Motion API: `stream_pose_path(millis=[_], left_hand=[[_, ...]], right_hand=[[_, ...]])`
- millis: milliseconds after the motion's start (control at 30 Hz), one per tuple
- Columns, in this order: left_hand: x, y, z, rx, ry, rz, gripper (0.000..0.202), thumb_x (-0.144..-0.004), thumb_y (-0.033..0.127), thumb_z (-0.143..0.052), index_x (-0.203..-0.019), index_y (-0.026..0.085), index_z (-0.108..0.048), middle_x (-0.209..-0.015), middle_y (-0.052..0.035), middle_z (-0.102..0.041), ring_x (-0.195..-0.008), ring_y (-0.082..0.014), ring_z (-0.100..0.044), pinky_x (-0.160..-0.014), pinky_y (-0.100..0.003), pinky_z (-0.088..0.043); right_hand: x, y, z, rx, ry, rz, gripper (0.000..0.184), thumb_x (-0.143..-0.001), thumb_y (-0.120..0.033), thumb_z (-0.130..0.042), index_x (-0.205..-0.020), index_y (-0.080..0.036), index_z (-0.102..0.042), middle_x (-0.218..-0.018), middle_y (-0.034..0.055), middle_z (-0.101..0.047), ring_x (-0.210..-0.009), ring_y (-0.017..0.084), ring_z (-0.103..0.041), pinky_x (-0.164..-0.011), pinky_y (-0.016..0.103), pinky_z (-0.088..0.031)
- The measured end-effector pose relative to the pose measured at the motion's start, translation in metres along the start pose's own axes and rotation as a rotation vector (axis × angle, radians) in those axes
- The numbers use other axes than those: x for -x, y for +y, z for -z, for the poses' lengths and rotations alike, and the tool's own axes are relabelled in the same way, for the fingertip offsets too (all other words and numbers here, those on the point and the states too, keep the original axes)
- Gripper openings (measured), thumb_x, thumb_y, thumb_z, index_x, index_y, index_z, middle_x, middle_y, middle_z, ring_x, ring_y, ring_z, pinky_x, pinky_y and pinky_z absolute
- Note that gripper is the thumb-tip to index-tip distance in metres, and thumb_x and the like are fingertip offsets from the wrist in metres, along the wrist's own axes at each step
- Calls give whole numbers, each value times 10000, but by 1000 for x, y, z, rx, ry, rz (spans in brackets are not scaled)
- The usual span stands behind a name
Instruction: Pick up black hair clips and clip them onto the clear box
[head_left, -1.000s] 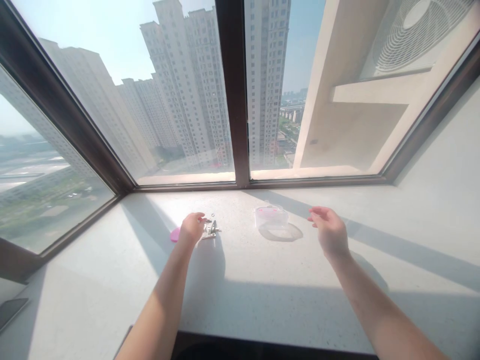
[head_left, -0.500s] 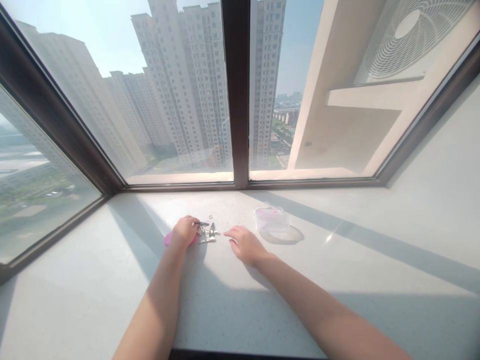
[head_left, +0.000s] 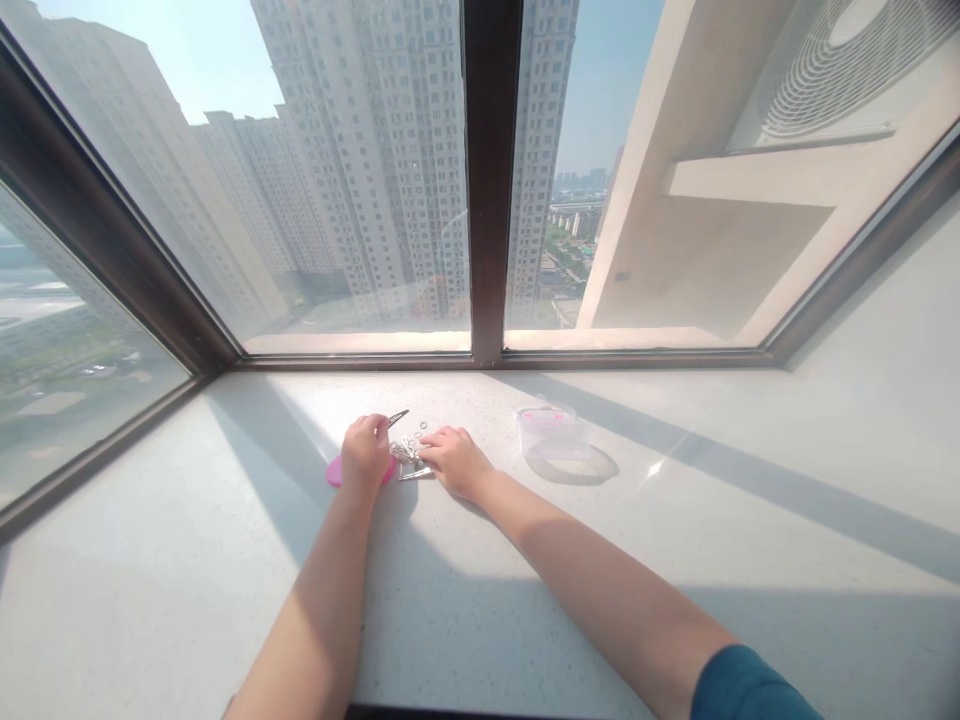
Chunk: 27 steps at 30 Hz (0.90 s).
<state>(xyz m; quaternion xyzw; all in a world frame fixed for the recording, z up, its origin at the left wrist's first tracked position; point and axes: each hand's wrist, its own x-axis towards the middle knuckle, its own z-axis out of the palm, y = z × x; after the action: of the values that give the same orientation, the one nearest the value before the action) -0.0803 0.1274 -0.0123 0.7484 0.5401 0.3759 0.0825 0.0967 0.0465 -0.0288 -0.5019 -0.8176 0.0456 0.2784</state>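
My left hand [head_left: 365, 452] pinches a slim metal clip [head_left: 397, 418]; my half-closed right hand [head_left: 456, 462] touches the metal pile [head_left: 409, 455], grip unclear; the clear box [head_left: 551, 435] sits apart, untouched.

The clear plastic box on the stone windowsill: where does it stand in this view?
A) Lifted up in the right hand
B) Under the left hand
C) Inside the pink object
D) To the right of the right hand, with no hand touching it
D. The clear plastic box sits on the stone windowsill, apart from the right hand, which is at the small metal pieces; the left hand is further away, over the pink object.
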Motion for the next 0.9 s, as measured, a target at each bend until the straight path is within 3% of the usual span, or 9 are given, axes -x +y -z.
stream_pose_path(millis=[233, 333, 433, 533, 600, 633, 733, 800, 900], left_hand=[[8, 12, 8, 333, 89, 210, 179, -813, 273, -474, -854, 189, -627, -710, -24, -668, -589, -177, -632, -612, -294, -481], [10, 22, 15, 499, 74, 278, 190, -761, 268, -531, -887, 168, -632, -749, -39, -683, -610, -182, -665, -584, -290, -515], [13, 40, 23, 653, 28, 337, 194, -721, 282, -614, -850, 141, -641, -771, -70, -698, -678, -205, -696, -666, -331, -552], [23, 66, 27, 807, -53, 391, 220, -700, 295, -673, -830, 122, -632, -784, -101, -708, -737, -228, -709, -728, -369, -557], [33, 89, 24, 905, -138, 414, 237, -691, 310, -700, -814, 122, -623, -781, -110, -712, -744, -237, -710, -723, -378, -557], [39, 100, 22, 947, -190, 419, 246, -690, 320, -711, -810, 124, -623, -790, -113, -715, -750, -236, -708, -717, -373, -554], [56, 137, 9, 1048, -342, 420, 254, -676, 323, -749, -807, 129, -650, -810, -92, -713, -748, -190, -686, -657, -280, -519], [64, 161, -2, 1093, -399, 420, 228, -664, 304, -767, -762, 126, -663, -697, -44, -673, -643, -125, -631, -566, -206, -450], [72, 191, -20, 1166, -432, 416, 224, -665, 306, -765, -724, 124, -649, -602, -1, -608, -504, -73, -525, -481, -189, -368]], right_hand=[[3, -11, 7, -134, 240, -129, 147, -848, -120, -524, -866, -169, -661, -1077, 113, -600, -998, 239, -503, -859, 375, -417], [6, -15, 17, -235, 355, -245, 181, -872, -124, -453, -919, -155, -625, -952, 92, -592, -848, 189, -552, -777, 323, -466], [21, -15, 34, -331, 402, -339, 135, -850, -142, -457, -843, -174, -588, -810, 35, -588, -701, 152, -569, -691, 294, -493], [46, -13, 57, -430, 394, -423, 127, -813, -156, -470, -901, -187, -556, -684, -22, -560, -576, 131, -589, -539, 250, -504], [66, -12, 77, -515, 372, -478, 269, -791, -163, -468, -1049, -198, -534, -689, -43, -543, -494, 116, -592, -413, 213, -476], [75, -13, 87, -662, 340, -536, 351, -775, -166, -480, -1119, -221, -527, -712, -45, -542, -502, 122, -612, -390, 210, -479], [97, -14, 118, -947, 305, -672, 268, -751, -199, -540, -1015, -198, -590, -649, -45, -556, -503, 143, -640, -409, 231, -525], [107, -12, 133, -1064, 392, -742, 145, -744, -247, -605, -864, -169, -580, -622, -22, -604, -505, 162, -656, -433, 248, -543], [115, -4, 144, -1242, 664, -793, 221, -717, -321, -696, -766, -168, -546, -656, 16, -666, -559, 161, -675, -502, 251, -560]])
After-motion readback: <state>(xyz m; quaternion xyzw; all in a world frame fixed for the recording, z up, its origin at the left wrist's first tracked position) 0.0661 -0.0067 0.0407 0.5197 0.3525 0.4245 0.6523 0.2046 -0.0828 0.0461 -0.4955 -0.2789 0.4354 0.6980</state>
